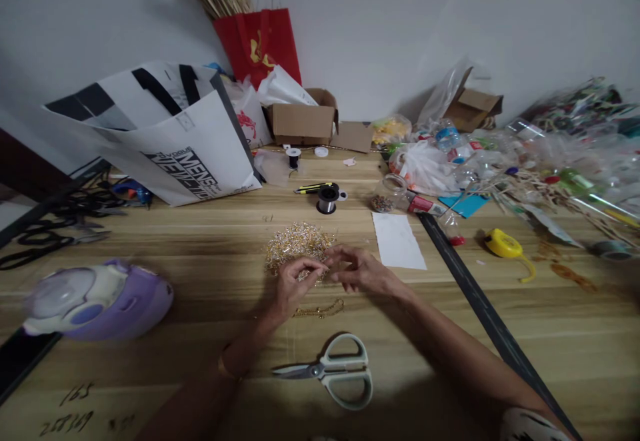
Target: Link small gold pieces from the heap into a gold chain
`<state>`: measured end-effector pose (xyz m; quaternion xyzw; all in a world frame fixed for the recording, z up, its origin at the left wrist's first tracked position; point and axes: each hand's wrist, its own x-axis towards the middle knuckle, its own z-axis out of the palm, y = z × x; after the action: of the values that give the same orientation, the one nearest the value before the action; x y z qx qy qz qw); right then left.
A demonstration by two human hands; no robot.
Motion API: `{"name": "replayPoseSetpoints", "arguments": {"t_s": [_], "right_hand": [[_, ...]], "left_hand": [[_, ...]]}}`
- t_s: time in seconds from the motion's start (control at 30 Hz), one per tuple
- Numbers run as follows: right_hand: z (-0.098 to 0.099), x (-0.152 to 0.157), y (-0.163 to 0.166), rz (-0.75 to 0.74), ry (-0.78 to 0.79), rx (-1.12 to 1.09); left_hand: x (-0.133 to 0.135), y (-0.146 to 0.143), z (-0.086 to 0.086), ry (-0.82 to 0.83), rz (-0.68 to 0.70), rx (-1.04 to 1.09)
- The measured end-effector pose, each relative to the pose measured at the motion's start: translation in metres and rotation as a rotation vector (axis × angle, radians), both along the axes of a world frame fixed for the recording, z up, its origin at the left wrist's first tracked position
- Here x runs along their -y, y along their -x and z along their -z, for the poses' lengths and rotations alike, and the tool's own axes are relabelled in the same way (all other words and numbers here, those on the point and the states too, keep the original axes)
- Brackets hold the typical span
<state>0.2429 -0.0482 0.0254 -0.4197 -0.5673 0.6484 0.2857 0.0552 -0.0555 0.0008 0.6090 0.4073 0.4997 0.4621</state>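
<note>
My left hand (297, 284) is closed in a pinch, thumb and index finger together at the front edge of a tangled pile of gold and silver beaded wire (295, 244). My right hand (363, 271) comes in from the right, fingers curled, its tips close to the left fingertips. Whatever the two hands hold is too thin and small to make out. Just below them lies a gold chain (320, 310) on the wooden table (225, 308). Nearer to me rest scissors with pale handles (345, 371), blades pointing left.
Beyond the pile stand a wire spool (327, 200) and a yellow cutter (314, 188). White paper (399, 240) and a tape measure (504, 244) lie right. A purple-white device (100, 300), pliers (75, 231) and a large paper bag (190, 148) occupy the left; plastic bottles (480, 164) crowd the back right.
</note>
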Motion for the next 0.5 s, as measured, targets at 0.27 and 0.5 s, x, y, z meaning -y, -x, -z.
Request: {"name": "replayPoseSetpoints", "arguments": {"t_s": [0.27, 0.5], "right_hand": [[0.017, 0.010, 0.026, 0.053, 0.057, -0.331], [0.019, 0.008, 0.026, 0.159, 0.010, -0.282]], "left_hand": [[0.003, 0.000, -0.001, -0.127, -0.029, -0.105], [0.001, -0.001, 0.003, -0.049, -0.047, -0.024]]}}
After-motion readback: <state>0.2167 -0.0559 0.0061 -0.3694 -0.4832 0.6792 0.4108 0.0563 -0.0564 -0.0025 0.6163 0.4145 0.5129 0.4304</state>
